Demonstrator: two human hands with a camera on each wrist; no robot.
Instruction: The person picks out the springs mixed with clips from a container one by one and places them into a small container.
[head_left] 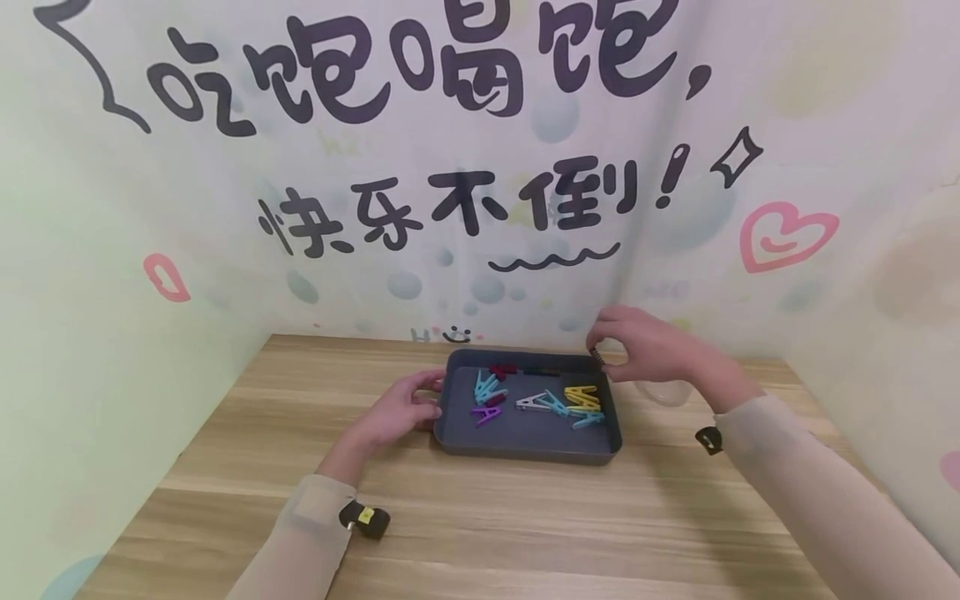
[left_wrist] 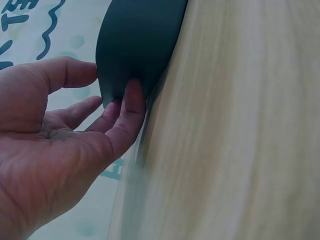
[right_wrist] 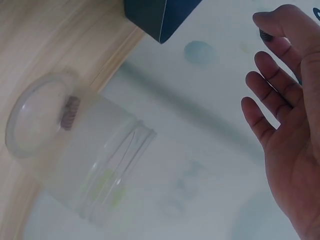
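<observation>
A wooden table (head_left: 480, 533) is bearing everything around both sets of fingers. On it a dark grey tray (head_left: 525, 454) is sitting between them, its left end meeting the left fingers, its raised walls probably serving to keep loose small pieces together. A clear jar (right_wrist: 100, 145) is standing, seemingly upright, below and beside the right fingers, with a brown ridged piece (right_wrist: 70, 113) showing through its wall.

The left hand (head_left: 397, 412) is gripping the tray's end, thumb and fingers bending about the wall, likely to stop it sliding. The right hand (head_left: 645, 343) is arching near the tray's far right corner, thumb and forefinger pinching while the other fingers are curving loosely.

Leftward of those pinching fingertips, inside the tray, yellow clips (head_left: 582, 393), a white clip (head_left: 532, 402) and a purple clip (head_left: 487, 414) are lying scattered. Smallest, a dark ridged piece (head_left: 597, 357) is resting between right thumb and forefinger, presumably being too slight for a fuller grip.
</observation>
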